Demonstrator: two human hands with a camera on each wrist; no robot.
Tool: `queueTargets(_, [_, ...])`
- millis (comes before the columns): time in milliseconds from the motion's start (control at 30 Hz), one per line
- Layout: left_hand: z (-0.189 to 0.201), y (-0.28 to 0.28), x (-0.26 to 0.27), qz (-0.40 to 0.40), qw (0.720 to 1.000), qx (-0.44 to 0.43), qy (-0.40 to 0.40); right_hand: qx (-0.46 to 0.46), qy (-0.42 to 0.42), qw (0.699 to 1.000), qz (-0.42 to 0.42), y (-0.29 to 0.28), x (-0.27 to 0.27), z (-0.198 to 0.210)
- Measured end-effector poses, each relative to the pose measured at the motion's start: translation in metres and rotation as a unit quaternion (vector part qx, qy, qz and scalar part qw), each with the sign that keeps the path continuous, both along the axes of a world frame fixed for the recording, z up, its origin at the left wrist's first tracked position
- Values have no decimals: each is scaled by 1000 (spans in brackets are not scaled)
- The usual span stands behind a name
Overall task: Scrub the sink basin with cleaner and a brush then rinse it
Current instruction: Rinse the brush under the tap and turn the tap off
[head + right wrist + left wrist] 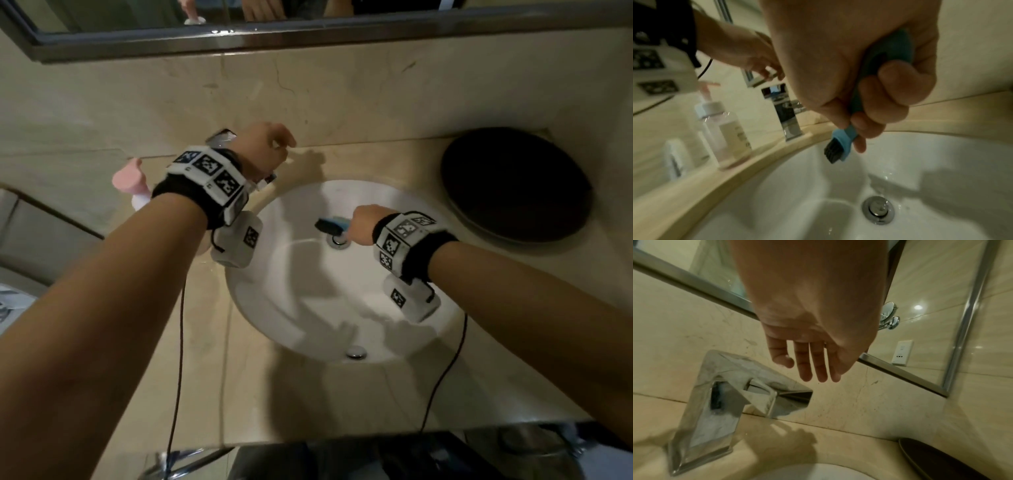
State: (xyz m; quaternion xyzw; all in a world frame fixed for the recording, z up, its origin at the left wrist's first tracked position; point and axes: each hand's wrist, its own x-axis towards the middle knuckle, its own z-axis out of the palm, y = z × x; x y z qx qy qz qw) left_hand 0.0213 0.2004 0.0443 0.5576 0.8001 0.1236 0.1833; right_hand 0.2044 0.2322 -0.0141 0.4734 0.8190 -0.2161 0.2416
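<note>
At the back you have a mirror [137,37] in a metal frame above the beige marble counter [274,394], with a dark round tray [513,185] lying on the counter's right end. In the left wrist view, you can make out a white wall socket [902,352] and a chrome fitting [890,316], both seen in the mirror.

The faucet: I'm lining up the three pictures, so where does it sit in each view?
Head: faucet upper left of centre, mostly hidden behind the left hand.
Left wrist: faucet lower left, below the fingers.
Right wrist: faucet centre left, beside the pump bottle.
Shared landmark: the white basin.
</note>
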Motion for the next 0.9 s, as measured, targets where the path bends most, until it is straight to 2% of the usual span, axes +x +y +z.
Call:
queueTargets(133, [1,-12,13,8,1000,0,-22,46,-23,998,30,-4,25,-6])
queueTargets(233, [1,-15,23,13,1000,-3,-17,51,-24,998,9,-7,38,-11])
queueTargets(333, [-1,-13,38,8,998,-7,-56,38,6,998,-42,-12,51,-7])
queueTargets(467, [-4,-1,70,-6,994,1,-109,-5,101,984,-148,-6,74,-4])
queueTargets(533, [-4,8,92,4,993,11,-122,-72,171,952,-244,0,87,-3])
queueTargets(600, [-5,19,116,7,991,-3,-134,-138,236,896,-350,6,102,4])
queueTargets(667, [-6,29,142,-13,993,-62,-98,-169,300,839,-422,12,117,12])
queueTargets(767, [-20,46,175,-47,989,-142,-18,-160,388,768,-484,26,141,10])
queueTargets(833, [-27,57,198,-71,981,-172,-45,-136,423,727,-524,37,152,4])
queueTargets(900, [-31,61,217,-90,968,-198,-128,-128,444,690,-557,46,160,-3])
